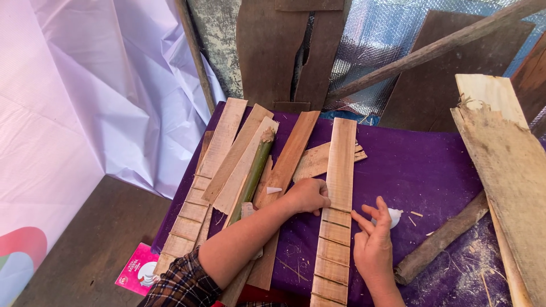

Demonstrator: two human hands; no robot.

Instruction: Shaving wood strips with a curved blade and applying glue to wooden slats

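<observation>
**Slotted wooden strip pinned on purple cloth**

Slotted wooden strip [336,216] lay lengthwise on the purple cloth [421,170], running 12 to 6 o'clock. Left hand [307,196] pressed its left edge, fingers curled, gripping nothing I could make out. Right hand [373,241] sat at the strip's 3 o'clock, fingers loosely spread, a small white piece [394,215] just behind them. Green bamboo stick [253,176] among planks at 9 o'clock; rough log [443,237] at 3.

One package noted: a small flat pink packet [138,276] lay at lower left, on the dark floor beside the purple-covered table's [421,165] edge, just left of your plaid sleeve [179,283]. It was roughly square, with a white picture patch. A white sheet [85,85] behind bore a red-and-green printed shape [20,256] in its bottom corner.
</observation>
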